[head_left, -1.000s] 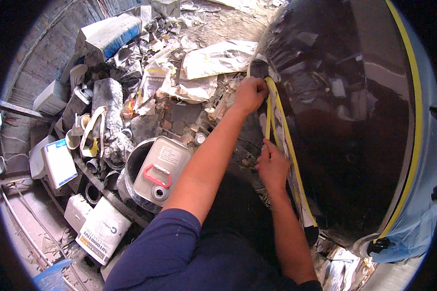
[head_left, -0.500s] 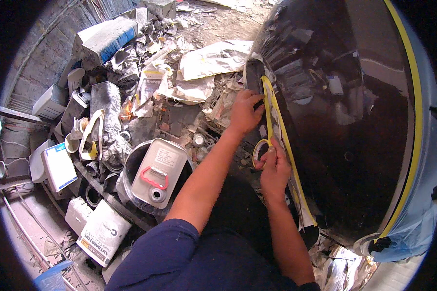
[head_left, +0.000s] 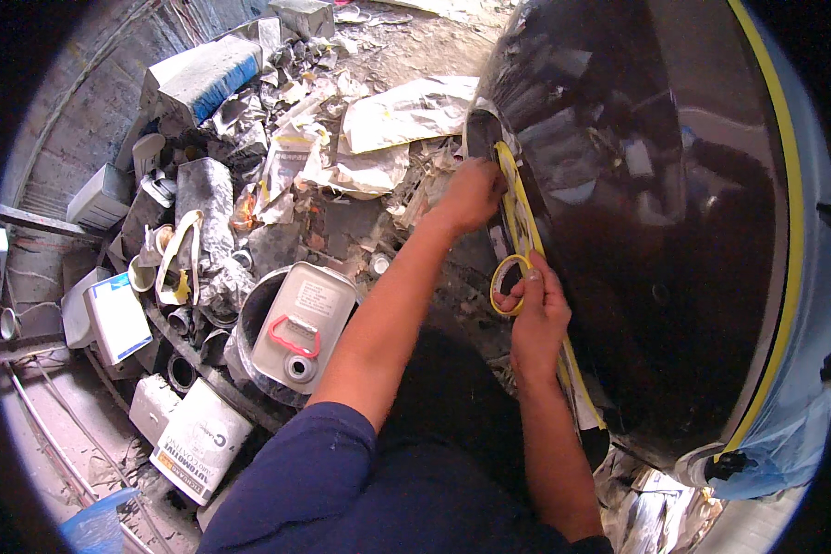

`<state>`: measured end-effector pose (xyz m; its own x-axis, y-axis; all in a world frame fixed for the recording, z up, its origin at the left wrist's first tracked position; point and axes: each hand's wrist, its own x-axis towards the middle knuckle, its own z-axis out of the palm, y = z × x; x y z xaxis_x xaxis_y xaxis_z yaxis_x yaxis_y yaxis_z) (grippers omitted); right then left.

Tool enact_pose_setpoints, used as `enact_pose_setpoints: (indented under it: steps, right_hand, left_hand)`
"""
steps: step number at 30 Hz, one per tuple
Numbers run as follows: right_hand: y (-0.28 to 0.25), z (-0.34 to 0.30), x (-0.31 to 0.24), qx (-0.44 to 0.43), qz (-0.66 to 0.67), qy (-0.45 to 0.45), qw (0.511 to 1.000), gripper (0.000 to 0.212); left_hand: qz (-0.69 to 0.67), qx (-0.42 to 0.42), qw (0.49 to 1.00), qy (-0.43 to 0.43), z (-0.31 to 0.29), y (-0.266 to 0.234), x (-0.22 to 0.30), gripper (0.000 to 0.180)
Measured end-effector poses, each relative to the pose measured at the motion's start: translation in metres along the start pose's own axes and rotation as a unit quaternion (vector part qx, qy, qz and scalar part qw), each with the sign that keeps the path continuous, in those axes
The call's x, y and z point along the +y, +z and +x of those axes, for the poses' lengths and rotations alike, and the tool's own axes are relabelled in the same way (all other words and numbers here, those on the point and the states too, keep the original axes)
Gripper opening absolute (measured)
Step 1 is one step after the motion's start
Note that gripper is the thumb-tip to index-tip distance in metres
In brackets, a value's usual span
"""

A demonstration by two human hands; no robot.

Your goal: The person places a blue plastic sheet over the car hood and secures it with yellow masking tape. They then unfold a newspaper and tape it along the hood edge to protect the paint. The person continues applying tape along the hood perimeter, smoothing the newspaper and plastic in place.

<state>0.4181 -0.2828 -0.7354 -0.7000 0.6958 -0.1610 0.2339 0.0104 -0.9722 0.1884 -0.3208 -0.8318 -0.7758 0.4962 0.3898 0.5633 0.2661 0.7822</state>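
Observation:
A glossy black curved car body panel [head_left: 656,212] fills the right side, with yellow masking tape [head_left: 517,208] running along its left edge. My left hand [head_left: 469,192] presses on that tape near the panel's upper left edge. My right hand [head_left: 537,309] is just below it, holding a yellow roll of masking tape [head_left: 506,282] against the panel edge. A second yellow tape line [head_left: 792,240] borders the panel's right side, next to pale blue plastic sheeting [head_left: 808,406].
A heap of clutter lies at the left: a grey metal can with a red handle [head_left: 297,319] on a round tin, white boxes [head_left: 198,441], crumpled paper [head_left: 406,111], cardboard cartons [head_left: 203,78] and tins. Crumpled foil [head_left: 651,512] lies at the lower right.
My left hand has slid down the panel edge along the tape. My right hand now shows the tape roll, lifted closer to the left hand.

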Motion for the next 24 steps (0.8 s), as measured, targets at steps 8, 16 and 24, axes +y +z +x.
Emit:
enact_pose_setpoints:
  steps: [8,16,24]
  right_hand:
    - [-0.002,-0.007,0.006,-0.018,-0.039,0.006,0.999,0.038]
    - [-0.004,-0.007,0.019,-0.041,-0.162,-0.017,0.986,0.036]
    - [-0.006,-0.009,0.02,-0.062,-0.142,-0.001,0.988,0.042]
  left_hand:
    - [-0.014,0.008,0.992,0.128,-0.002,-0.005,-0.016,0.008]
    - [0.018,-0.027,0.982,0.188,0.009,-0.011,-0.018,0.01]
    - [0.006,-0.102,0.989,0.105,0.011,-0.017,-0.017,0.014]
